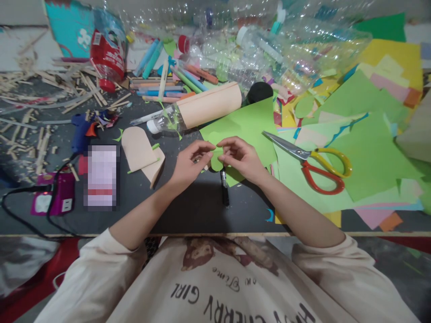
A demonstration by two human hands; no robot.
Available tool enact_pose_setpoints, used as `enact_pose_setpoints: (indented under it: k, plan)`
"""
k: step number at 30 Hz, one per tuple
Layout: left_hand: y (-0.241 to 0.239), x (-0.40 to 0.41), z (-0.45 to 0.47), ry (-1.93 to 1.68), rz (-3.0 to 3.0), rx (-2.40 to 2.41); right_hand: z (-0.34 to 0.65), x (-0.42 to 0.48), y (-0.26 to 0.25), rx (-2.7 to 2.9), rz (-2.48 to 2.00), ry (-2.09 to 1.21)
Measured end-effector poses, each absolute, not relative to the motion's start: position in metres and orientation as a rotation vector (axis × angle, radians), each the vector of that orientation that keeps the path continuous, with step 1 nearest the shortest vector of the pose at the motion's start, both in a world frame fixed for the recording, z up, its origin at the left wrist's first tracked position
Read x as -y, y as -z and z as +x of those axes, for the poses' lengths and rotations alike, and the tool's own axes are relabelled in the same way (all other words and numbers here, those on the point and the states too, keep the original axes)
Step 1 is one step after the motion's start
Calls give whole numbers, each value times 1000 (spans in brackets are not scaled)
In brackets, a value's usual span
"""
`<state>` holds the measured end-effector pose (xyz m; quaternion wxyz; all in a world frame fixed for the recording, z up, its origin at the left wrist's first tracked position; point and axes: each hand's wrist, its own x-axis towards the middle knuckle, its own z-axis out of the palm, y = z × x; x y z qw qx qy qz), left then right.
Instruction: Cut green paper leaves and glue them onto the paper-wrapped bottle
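Note:
Between both hands is a small light-green paper cutout (216, 164) with rounded edges. My left hand (192, 162) pinches its left side, and my right hand (241, 158) pinches its right side. Below the cutout, a black pen (225, 190) lies on the dark table. A larger green paper sheet (247, 128) lies behind and under my hands. To the right rest scissors (313, 158) with red and yellow handles, their blades apart. Beyond my left hand lies a clear bottle wrapped in peach paper (210, 106). Peach paper pieces (138, 150) are left of my left hand.
A blue glue gun (81, 130) and a purple box (57, 202) with a black cable are at the left, near wooden stick scraps (40, 143). Markers (168, 89), a red-labelled bottle (108, 56) and clear plastic bottles (262, 45) crowd the back. Coloured paper (377, 157) covers the right.

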<state>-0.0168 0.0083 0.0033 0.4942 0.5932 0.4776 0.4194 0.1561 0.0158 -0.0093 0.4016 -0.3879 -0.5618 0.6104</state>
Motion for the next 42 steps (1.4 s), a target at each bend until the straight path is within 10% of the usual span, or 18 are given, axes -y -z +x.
enact_pose_setpoints:
  k: [42]
  plan:
    - [-1,-9,-14,-1027,1423,-1127,154,-14,9,1534,-979,-1294]
